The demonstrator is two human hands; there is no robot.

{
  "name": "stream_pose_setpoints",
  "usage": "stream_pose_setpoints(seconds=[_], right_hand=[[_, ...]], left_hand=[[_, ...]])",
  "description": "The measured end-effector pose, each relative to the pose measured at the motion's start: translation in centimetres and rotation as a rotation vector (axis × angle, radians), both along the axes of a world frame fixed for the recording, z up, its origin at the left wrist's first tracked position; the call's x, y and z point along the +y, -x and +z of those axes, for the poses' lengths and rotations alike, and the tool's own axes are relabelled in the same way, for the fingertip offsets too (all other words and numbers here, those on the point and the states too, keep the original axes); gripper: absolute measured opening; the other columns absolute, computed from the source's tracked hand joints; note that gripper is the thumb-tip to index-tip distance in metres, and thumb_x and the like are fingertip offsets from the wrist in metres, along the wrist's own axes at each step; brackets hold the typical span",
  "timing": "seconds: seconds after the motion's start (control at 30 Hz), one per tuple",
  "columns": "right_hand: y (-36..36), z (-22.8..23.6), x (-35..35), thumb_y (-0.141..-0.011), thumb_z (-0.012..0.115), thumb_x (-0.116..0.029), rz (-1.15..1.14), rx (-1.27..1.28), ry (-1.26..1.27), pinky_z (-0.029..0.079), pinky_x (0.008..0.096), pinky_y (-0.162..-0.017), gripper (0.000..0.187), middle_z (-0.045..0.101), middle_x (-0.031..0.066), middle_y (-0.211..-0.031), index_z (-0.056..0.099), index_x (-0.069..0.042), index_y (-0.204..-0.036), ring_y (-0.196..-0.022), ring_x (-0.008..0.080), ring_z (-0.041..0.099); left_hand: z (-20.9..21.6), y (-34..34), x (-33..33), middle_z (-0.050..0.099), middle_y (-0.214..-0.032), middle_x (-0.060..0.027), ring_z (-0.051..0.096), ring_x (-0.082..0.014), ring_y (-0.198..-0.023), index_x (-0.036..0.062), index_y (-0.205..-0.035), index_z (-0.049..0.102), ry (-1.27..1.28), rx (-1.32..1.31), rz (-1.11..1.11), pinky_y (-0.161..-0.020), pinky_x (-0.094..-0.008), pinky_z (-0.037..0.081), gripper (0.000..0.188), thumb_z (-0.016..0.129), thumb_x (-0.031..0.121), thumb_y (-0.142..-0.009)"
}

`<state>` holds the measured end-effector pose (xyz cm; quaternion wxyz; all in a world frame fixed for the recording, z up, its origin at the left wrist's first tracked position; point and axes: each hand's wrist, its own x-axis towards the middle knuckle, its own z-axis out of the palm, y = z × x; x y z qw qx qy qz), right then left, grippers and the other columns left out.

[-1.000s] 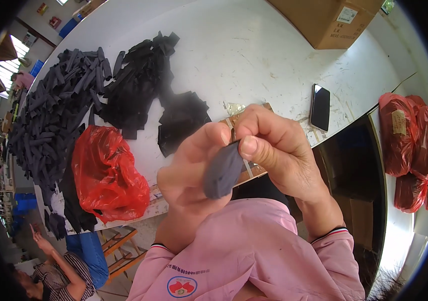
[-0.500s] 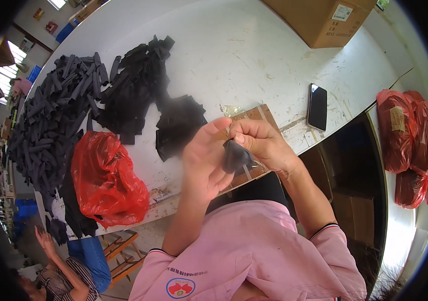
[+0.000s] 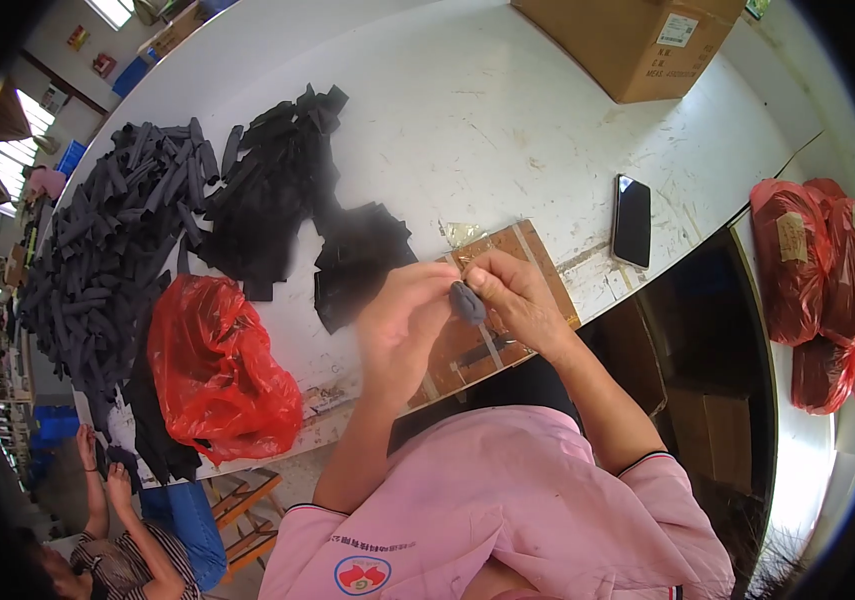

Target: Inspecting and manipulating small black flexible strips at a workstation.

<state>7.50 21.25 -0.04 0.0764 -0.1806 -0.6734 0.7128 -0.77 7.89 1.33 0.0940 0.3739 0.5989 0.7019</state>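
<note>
A small dark grey piece of fabric (image 3: 466,303) hangs bunched up between my hands, above the front edge of the table. My right hand (image 3: 519,305) pinches its upper end with thumb and forefinger. From the other side my left hand (image 3: 397,325), slightly blurred, closes its fingertips on the same end. Beneath them lies a brown board with tape strips (image 3: 537,250). Flat black fabric pieces (image 3: 362,250) are heaped just beyond my left hand. Farther left spreads a big pile of dark grey fabric tubes (image 3: 112,220).
A crumpled red plastic bag (image 3: 217,370) sits at the table's left front. A phone (image 3: 631,220) lies to the right, a cardboard box (image 3: 637,50) stands at the back, and full red bags (image 3: 792,260) rest far right. A co-worker's hands (image 3: 107,465) handle dark fabric at lower left.
The fabric piece has gone from a wider, spread black shape to a smaller, bunched grey one. My left fingers have drawn in from a spread pose. The co-worker's hands now hold dark fabric.
</note>
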Motion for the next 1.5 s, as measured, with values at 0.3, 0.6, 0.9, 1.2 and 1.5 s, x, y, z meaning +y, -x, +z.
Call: stream_pose_setpoints(seconds=[0.3,0.6,0.9,1.2,1.5], right_hand=[[-0.1,4.6,-0.6,-0.063,0.067,-0.041,0.068,0.291,-1.08,0.045,0.0336,-0.057,0.048,0.053,0.0088,-0.078,0.054,-0.002,-0.087,-0.071,0.0256,0.053],[-0.1,5.1,-1.1,-0.066,0.067,-0.023,-0.032,0.238,-1.148,0.042,0.0337,-0.051,0.024,0.05,0.0078,-0.069,0.052,-0.005,-0.07,-0.065,0.0238,0.053],[-0.3,0.5,-0.7,-0.076,0.059,-0.025,0.08,0.193,-0.957,0.04,0.0346,-0.049,0.026,0.048,0.0086,-0.061,0.048,-0.004,-0.065,-0.059,0.0251,0.051],[-0.3,-2.5,-0.7,-0.081,0.054,-0.025,0.079,0.367,-0.512,0.042,0.0374,-0.052,0.021,0.053,0.0104,-0.067,0.054,-0.004,-0.077,-0.062,0.0294,0.053],[-0.1,-0.7,0.6,-0.081,0.053,-0.027,0.145,0.247,-0.778,0.04,0.0391,-0.052,0.023,0.051,0.0113,-0.065,0.054,-0.005,-0.077,-0.061,0.0305,0.051]], left_hand=[[1.5,-0.3,0.0,0.057,-0.086,-0.0098,0.053,-0.0133,-0.076,-0.0021,-0.089,0.054,0.015,-0.204,-0.046,-0.07,-0.0237,0.042,0.01,0.051,0.005,-0.083],[0.9,0.1,0.2,0.052,-0.083,-0.011,0.047,-0.0161,-0.075,-0.0019,-0.085,0.049,-0.255,-0.229,0.108,-0.072,-0.0271,0.039,0.011,0.053,0.008,-0.083],[0.1,0.5,0.7,0.055,-0.095,-0.015,0.05,-0.0194,-0.089,0.0011,-0.096,0.05,-0.257,-0.58,-0.359,-0.079,-0.0296,0.04,0.024,0.062,0.012,-0.077],[2.0,-0.8,2.0,0.054,-0.069,-0.0053,0.051,-0.0073,-0.068,0.0001,-0.071,0.053,0.159,-0.269,-0.203,-0.061,-0.0202,0.04,0.018,0.068,-0.005,-0.064],[2.1,-0.4,1.0,0.059,-0.085,-0.0131,0.055,-0.0172,-0.077,-0.0018,-0.091,0.056,-0.14,-0.205,-0.235,-0.071,-0.0281,0.043,0.012,0.056,0.003,-0.08]])
